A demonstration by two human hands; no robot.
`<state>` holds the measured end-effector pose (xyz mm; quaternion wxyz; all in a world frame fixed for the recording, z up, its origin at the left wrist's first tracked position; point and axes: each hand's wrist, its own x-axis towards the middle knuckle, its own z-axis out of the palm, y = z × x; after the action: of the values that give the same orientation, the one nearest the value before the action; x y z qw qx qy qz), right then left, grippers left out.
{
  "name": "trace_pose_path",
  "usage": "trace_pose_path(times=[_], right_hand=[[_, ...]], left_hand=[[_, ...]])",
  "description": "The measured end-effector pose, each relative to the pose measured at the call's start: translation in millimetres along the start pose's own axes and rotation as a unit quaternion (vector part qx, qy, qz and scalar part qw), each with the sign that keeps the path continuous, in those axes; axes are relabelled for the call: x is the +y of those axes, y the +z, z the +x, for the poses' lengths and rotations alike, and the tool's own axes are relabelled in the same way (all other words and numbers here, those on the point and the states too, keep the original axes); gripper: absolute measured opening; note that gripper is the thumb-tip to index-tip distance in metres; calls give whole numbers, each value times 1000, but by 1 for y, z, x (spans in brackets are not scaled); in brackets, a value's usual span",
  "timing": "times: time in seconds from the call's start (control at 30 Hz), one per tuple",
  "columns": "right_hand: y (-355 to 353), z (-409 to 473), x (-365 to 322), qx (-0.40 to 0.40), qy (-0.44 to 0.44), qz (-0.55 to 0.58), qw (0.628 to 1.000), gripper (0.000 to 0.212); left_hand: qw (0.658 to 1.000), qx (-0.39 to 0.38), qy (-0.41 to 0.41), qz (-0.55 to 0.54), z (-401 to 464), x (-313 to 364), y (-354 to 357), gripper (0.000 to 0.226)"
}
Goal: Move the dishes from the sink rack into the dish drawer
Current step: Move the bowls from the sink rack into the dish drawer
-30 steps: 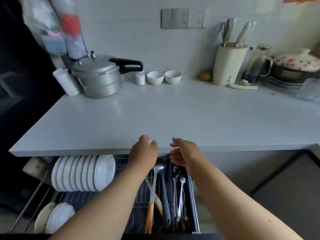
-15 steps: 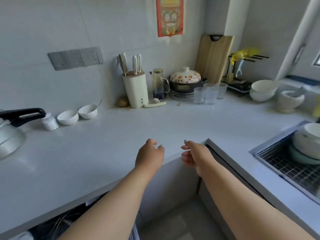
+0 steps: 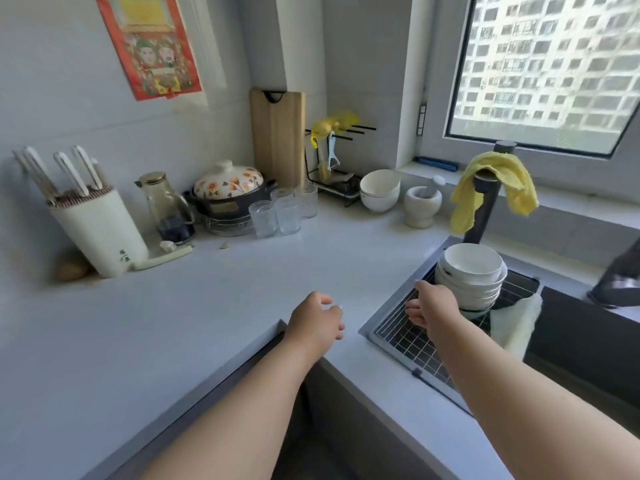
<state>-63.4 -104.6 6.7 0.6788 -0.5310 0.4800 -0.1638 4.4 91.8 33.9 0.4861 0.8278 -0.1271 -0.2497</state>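
A stack of white bowls stands on the wire sink rack at the right, set in the sink. My right hand hovers over the rack just left of the stack, fingers loosely extended, holding nothing. My left hand hangs above the counter's inner corner, fingers loosely curled and empty. The dish drawer is out of view.
A white cloth drapes over the rack's edge. The dark faucet carries a yellow cloth. On the counter stand glasses, a lidded pot, a knife block, two nested bowls and a mortar.
The view has swung right from the open dish drawer to the sink. My right hand has reached over the rack toward the bowl stack; my left hand trails over the counter corner.
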Motion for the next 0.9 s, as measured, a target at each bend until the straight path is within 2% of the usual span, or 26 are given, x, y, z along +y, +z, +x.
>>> trace_pose_path(times=[0.07,0.17,0.27,0.37,0.43,0.47,0.5,0.57,0.63,0.7,0.9], right_hand=[[-29,30,-6,43,8,-5,999,23],[-65,72,-14,109,-5,-10,994,18],[-97,114,-18,192,17,-27,981,48],[-111,146,-23,230,24,-94,968,49],[-113,139,-33,239,11,-163,957,44],[-114,137,-42,200,9,-204,958,37],[-113,138,-46,197,-1,-274,941,33],[-115,132,-57,199,-9,-277,940,34],[-116,134,-58,184,-22,-337,923,34],[-118,142,-58,210,-37,-311,926,32],[-123,150,-66,245,-37,-365,898,17]], left_hand=[[1000,-26,3,-1,14,11,24,31],[998,-55,2,1,29,25,53,29],[997,-74,-2,14,43,33,74,28],[996,-87,-11,28,55,37,89,28],[995,-91,-14,32,61,39,96,27],[995,-92,-14,33,65,39,100,26],[995,-93,-15,37,67,40,102,25],[994,-94,-15,45,72,40,107,23],[994,-97,-12,52,76,41,111,23],[994,-99,-11,53,79,43,114,24],[993,-108,-8,54,84,49,125,23]])
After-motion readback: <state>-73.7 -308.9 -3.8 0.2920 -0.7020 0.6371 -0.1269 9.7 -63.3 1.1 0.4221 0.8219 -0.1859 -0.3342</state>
